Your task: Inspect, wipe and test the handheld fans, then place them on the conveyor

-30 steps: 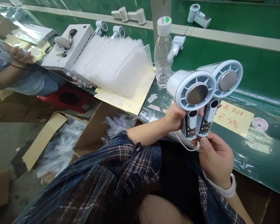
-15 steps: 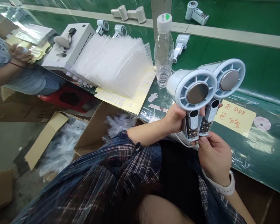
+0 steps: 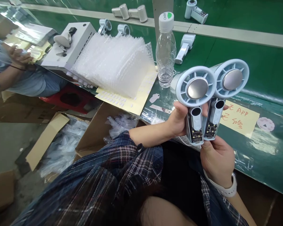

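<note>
Two pale blue handheld fans are held side by side above the bench edge, their round grilles with metal centre discs facing me. My left hand (image 3: 178, 119) grips the handles from the left, mainly the left fan (image 3: 195, 89). My right hand (image 3: 217, 160), with a white wristband, is closed around the bottom ends of both handles, under the right fan (image 3: 231, 80). Both handles show exposed circuit boards behind clear covers. A thin white cable hangs under the left fan's handle.
A clear water bottle (image 3: 165, 51) stands behind the fans beside a stack of bubble-wrap bags (image 3: 118, 64) on a yellow sticker sheet. A yellow handwritten note (image 3: 240, 117) lies on the green conveyor (image 3: 261, 66), which carries more fans. A co-worker's arm (image 3: 7, 67) is at far left. Open cardboard boxes (image 3: 61, 141) sit below.
The two fans have turned a little, so their grilles face me more squarely. The loose fans on the conveyor have drifted slightly. Both hands kept their hold.
</note>
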Demonstrator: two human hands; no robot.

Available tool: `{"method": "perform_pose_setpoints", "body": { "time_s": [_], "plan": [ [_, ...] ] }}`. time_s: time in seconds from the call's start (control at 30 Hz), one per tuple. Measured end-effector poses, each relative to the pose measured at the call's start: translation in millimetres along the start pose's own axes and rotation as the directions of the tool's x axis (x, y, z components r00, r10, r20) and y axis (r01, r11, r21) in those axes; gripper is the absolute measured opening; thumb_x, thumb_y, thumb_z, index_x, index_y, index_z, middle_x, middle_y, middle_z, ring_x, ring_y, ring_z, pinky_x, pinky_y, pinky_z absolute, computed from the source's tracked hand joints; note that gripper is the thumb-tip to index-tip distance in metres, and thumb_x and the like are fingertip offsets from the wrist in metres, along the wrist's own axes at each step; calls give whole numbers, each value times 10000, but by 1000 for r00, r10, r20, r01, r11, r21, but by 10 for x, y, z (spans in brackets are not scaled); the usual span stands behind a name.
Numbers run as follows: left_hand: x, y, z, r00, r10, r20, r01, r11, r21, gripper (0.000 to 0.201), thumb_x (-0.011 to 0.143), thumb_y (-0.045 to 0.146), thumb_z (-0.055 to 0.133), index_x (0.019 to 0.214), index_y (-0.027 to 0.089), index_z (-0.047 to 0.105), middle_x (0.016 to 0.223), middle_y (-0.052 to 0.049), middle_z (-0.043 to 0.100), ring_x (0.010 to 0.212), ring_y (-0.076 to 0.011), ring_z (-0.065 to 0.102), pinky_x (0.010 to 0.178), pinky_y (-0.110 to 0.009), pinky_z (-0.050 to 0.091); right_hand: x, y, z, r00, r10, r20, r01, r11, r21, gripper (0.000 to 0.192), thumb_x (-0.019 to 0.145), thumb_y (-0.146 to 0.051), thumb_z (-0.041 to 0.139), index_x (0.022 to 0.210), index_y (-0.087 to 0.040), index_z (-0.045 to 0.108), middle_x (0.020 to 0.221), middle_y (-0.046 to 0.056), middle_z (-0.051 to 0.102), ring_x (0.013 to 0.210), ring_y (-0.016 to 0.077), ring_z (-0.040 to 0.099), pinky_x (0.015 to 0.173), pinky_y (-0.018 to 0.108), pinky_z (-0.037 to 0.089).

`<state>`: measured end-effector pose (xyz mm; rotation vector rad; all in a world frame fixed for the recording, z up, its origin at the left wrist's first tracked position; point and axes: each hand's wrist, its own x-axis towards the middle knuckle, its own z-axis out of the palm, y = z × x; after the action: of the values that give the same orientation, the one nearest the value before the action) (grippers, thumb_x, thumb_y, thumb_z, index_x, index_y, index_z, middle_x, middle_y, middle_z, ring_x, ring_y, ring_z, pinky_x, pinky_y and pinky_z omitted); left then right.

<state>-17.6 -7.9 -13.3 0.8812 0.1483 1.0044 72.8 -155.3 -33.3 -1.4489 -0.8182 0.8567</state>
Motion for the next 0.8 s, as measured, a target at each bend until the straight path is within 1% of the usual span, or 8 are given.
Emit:
{"method": "perform_pose_setpoints", "body": {
  "time_s": [0.13,0.23,0.33,0.43,0.5,0.6,0.67,0.8],
  "plan": [
    [2,0,-53,996,-62,-60,66,995,68,1005,559,1235,481,678,238,509,848,-98,703,1069,-313,783,802,-386,664,-3,-95,13,999,16,27,-18,998,55,305,944,-522,920,921,-224,860,783,46,810,663,209,751,638,324,645],
    [-27,-83,-171,992,-122,-21,123,987,105,1067,493,1260,458,738,230,594,879,-110,724,1055,-331,791,787,-404,658,-5,-111,7,998,7,62,-16,990,139,260,939,-464,938,924,-224,840,802,38,804,664,197,748,644,321,654],
    [-62,-150,-268,985,-169,43,163,980,112,1076,476,1240,526,830,234,671,874,-104,749,893,-306,791,692,-401,631,-13,-102,-4,998,-2,69,-10,985,173,254,941,-445,940,936,-219,823,784,26,777,646,175,718,629,306,642],
    [-69,-140,-263,978,-206,18,203,972,116,1091,425,1245,537,827,240,672,878,-99,754,888,-312,789,672,-400,625,-23,-103,-9,997,0,83,-15,984,180,240,965,-435,919,947,-220,814,762,16,758,645,165,708,628,293,635],
    [-55,-101,-210,986,-167,4,166,982,94,1065,453,1246,520,770,237,636,906,-109,755,999,-337,795,699,-396,637,-29,-111,-10,996,-8,85,-9,982,188,221,972,-424,914,954,-227,815,768,12,762,653,161,712,636,287,638],
    [-29,-41,-122,996,-91,-10,91,995,40,1001,571,1220,505,718,233,580,953,-117,762,1118,-340,784,737,-374,647,-34,-138,-3,995,-29,96,12,983,181,193,1002,-409,885,966,-232,818,745,6,757,658,157,715,646,277,632],
    [-15,-12,-85,996,-76,-35,76,997,9,983,592,1207,522,709,232,563,966,-112,765,1134,-329,779,762,-369,654,-31,-164,9,992,-39,118,17,983,183,180,1028,-400,858,975,-233,818,711,-1,740,651,152,712,652,271,627],
    [19,32,-65,998,-65,-27,63,996,-60,943,603,1161,625,707,226,563,1039,-124,781,1133,-313,782,855,-400,679,-15,-198,36,986,-29,166,-12,971,238,183,1061,-375,816,947,-234,795,654,-23,697,614,136,699,636,251,622]
  ]
}}
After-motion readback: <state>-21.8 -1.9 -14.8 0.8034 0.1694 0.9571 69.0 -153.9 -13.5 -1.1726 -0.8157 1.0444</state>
